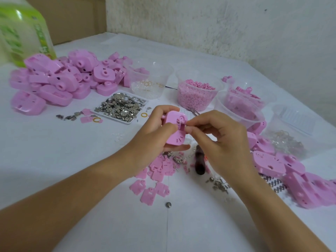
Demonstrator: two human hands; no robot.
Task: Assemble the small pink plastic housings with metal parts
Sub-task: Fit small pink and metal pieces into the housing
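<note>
Head view, looking down over a white-covered bench point(72, 151) set against a rough wall.

Both hands meet just right of and nearer than the tray of metal parts point(120, 106). The left hand point(154, 131) has its grip wrapped round one pink housing point(175, 130), holding it off the bench with its flat face up. The right hand point(218, 140) has a narrow grip, thumb and forefinger pinching a small piece point(182, 126) at the fitting in the middle of that face. Whether the piece is metal or pink plastic is too small to tell.

Progress looks early to middling. A large heap of housings point(54, 82) lies left of and beyond the tray, and a second heap point(291, 177) lies far right of it. Which heap is finished work cannot be told. The tray is still full, and flat pink plates point(156, 171) lie scattered nearer than it, so plenty seems left.

Open room is tight. Tubs stand right of the tray, one full of pink pellets point(196, 93). A dark-handled tool point(199, 162) lies under the right hand. The nearest bare cloth is left of and nearer than the tray. No bench edge shows near the hands.
</note>
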